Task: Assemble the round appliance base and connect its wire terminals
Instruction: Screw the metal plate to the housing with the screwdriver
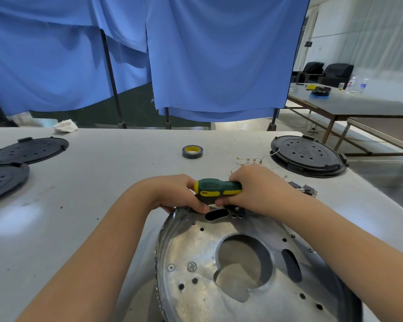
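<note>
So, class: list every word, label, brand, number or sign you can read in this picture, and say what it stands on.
None can be read.
Tape roll: marks on its yellow core, too blurred to read.
Dark sign on the far wall: too small to read.
Bottles on the far table: labels too small to read.
Screwdriver: no lettering visible.

Both bare forearms reach forward from the lower corners and converge near the middle of the view. The left hand (pixel 179 194) comes in from the lower left, its wrist bent slightly inward, its fingers curled downward with the thumb tip showing below. The right hand (pixel 251 189) comes in from the lower right with its back facing up, its fingers wrapped round a screwdriver handle (pixel 215 187) that lies sideways between the two hands. The hands nearly touch, knuckles facing each other.
</note>
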Demonstrator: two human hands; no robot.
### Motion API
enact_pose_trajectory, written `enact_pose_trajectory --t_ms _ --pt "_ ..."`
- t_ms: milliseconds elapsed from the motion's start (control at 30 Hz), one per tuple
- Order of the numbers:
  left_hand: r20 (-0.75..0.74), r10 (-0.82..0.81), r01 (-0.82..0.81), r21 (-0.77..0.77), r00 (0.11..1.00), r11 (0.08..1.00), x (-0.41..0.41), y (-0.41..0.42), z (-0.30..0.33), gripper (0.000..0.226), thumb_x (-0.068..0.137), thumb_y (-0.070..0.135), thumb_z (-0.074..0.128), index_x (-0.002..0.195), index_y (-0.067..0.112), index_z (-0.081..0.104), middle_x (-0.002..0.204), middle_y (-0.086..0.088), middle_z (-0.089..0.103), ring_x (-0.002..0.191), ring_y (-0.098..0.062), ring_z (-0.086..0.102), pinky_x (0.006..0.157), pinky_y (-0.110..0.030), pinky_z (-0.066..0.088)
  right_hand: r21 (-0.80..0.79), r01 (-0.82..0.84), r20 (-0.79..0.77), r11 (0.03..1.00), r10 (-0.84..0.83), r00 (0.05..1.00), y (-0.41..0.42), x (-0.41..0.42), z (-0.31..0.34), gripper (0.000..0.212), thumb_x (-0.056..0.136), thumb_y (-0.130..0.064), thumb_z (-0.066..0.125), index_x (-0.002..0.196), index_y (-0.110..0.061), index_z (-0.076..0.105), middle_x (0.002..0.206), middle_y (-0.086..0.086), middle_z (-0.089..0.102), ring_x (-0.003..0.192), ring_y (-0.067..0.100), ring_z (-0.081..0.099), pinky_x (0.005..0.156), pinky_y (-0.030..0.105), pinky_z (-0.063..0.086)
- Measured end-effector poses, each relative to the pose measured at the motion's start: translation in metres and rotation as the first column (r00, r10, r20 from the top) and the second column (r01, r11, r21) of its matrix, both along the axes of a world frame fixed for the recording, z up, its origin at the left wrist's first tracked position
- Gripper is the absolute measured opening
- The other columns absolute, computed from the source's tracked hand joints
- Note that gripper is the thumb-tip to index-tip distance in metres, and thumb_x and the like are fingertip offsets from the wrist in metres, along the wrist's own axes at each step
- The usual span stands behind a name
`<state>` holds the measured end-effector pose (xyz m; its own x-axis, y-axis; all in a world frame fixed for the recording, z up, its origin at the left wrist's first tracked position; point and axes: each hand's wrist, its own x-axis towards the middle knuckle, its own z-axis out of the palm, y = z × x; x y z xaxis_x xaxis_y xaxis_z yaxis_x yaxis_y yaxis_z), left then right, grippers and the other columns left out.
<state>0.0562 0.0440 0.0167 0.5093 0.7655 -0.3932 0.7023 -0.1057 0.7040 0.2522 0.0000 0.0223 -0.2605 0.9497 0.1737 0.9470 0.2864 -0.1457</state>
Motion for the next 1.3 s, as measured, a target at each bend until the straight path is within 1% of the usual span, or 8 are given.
enact_pose_trajectory --t_ms 233,333,433,600,733,867,1100,1300 --pt "-0.02 0.0 0.0 -0.021 1.0 1.0 0.0 0.0 0.004 0.021 0.08 0.027 0.077 0.096 0.03 0.065 0.09 -0.001 0.076 0.075 -0.014 0.073 0.069 -0.029 0.059 0.062 0.007 -0.144 0.998 0.002 0.99 -0.005 0.002 0.005 0.042 0.078 -0.059 0.063 0.058 -0.024 0.053 0.059 -0.003 0.054 0.057 0.01 0.051 0.049 0.028 0.032" --pt "-0.039 -0.026 0.025 -0.024 0.999 0.999 0.001 -0.002 0.006 0.016 0.083 0.024 0.072 0.098 0.025 0.068 0.094 -0.005 0.076 0.076 -0.016 0.073 0.071 -0.03 0.059 0.125 0.104 -0.192 0.987 -0.079 0.978 -0.005 0.004 0.006 0.041 0.08 -0.056 0.061 0.058 -0.023 0.049 0.061 -0.004 0.051 0.058 0.011 0.05 0.049 0.028 0.031" --pt "-0.057 -0.045 0.044 -0.01 0.997 0.999 0.005 -0.005 0.007 0.013 0.085 0.023 0.068 0.098 0.023 0.069 0.091 -0.004 0.075 0.074 -0.015 0.072 0.072 -0.029 0.058 0.127 0.202 -0.161 0.971 -0.181 0.97 -0.006 0.008 0.005 0.035 0.082 -0.052 0.061 0.063 -0.025 0.049 0.062 -0.006 0.05 0.062 0.014 0.05 0.051 0.026 0.031" --pt "-0.062 -0.004 0.005 0.02 0.998 1.0 0.014 -0.008 0.007 0.025 0.088 0.04 0.062 0.102 0.021 0.07 0.096 -0.006 0.074 0.087 -0.022 0.071 0.085 -0.037 0.058 0.005 0.263 -0.209 0.965 -0.256 0.944 -0.005 0.017 0.007 0.032 0.081 -0.048 0.063 0.065 -0.023 0.052 0.061 -0.004 0.052 0.061 0.015 0.052 0.05 0.025 0.032" --pt "-0.079 0.034 -0.03 0.06 0.996 0.998 0.022 -0.007 0.004 0.037 0.087 0.052 0.059 0.094 0.018 0.07 0.092 -0.006 0.072 0.079 -0.018 0.066 0.084 -0.036 0.055 -0.125 0.241 -0.268 0.963 -0.266 0.926 -0.003 0.021 0.01 0.037 0.081 -0.045 0.066 0.058 -0.021 0.05 0.054 -0.002 0.046 0.051 0.011 0.046 0.048 0.026 0.03" --pt "-0.096 0.042 -0.037 0.06 0.994 0.998 0.029 -0.003 0.003 0.033 0.084 0.054 0.061 0.085 0.022 0.068 0.087 -0.002 0.07 0.081 -0.018 0.067 0.082 -0.035 0.055 -0.17 0.226 -0.292 0.959 -0.268 0.918 0.0 0.025 0.009 0.039 0.079 -0.047 0.067 0.056 -0.02 0.051 0.051 -0.002 0.045 0.049 0.012 0.045 0.048 0.026 0.031" --pt "-0.111 0.055 -0.048 0.06 0.992 0.997 0.031 0.0 0.001 0.031 0.081 0.054 0.065 0.084 0.024 0.068 0.087 0.0 0.07 0.081 -0.017 0.066 0.077 -0.03 0.054 -0.194 0.222 -0.293 0.956 -0.272 0.917 0.003 0.028 0.009 0.04 0.077 -0.05 0.069 0.055 -0.023 0.05 0.047 -0.006 0.044 0.045 0.01 0.044 0.046 0.024 0.03" --pt "-0.119 0.08 -0.071 0.083 0.99 0.994 0.032 0.0 0.002 0.038 0.078 0.056 0.068 0.091 0.021 0.071 0.092 -0.002 0.07 0.091 -0.021 0.067 0.088 -0.037 0.054 -0.208 0.212 -0.312 0.955 -0.27 0.911 0.002 0.029 0.008 0.039 0.077 -0.051 0.069 0.057 -0.023 0.051 0.05 -0.005 0.045 0.048 0.01 0.045 0.048 0.024 0.031"
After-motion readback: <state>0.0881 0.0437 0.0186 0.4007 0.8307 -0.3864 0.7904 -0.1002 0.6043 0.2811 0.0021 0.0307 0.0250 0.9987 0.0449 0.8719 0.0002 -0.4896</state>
